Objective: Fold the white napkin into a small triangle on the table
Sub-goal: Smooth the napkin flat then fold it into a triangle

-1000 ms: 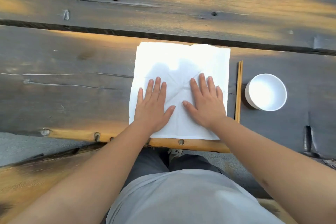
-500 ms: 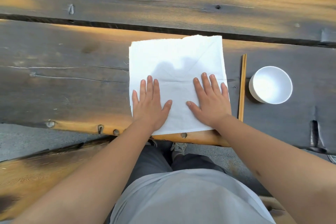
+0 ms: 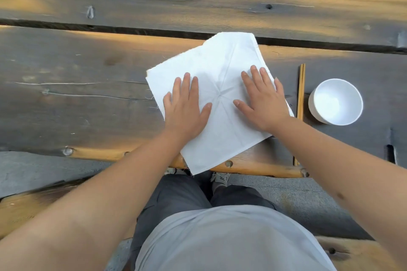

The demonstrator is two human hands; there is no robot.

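White and still all in one flat layer, the napkin (image 3: 220, 103) has been turned since a moment ago, so a corner now points at the person, ready for a corner-to-corner fold. Both the left hand (image 3: 185, 110) and right hand (image 3: 263, 103) press flat on it, fingers straight, holding nothing. Its near corner hangs past the tabletop (image 3: 77, 99) edge; chopsticks (image 3: 300, 92) and a bowl (image 3: 335, 101) crowd the right, with more room left and far.

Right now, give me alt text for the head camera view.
Both hands, left hand and right hand, press flat on an unfolded white napkin lying askew on a wooden table, with chopsticks and a white bowl to its right.
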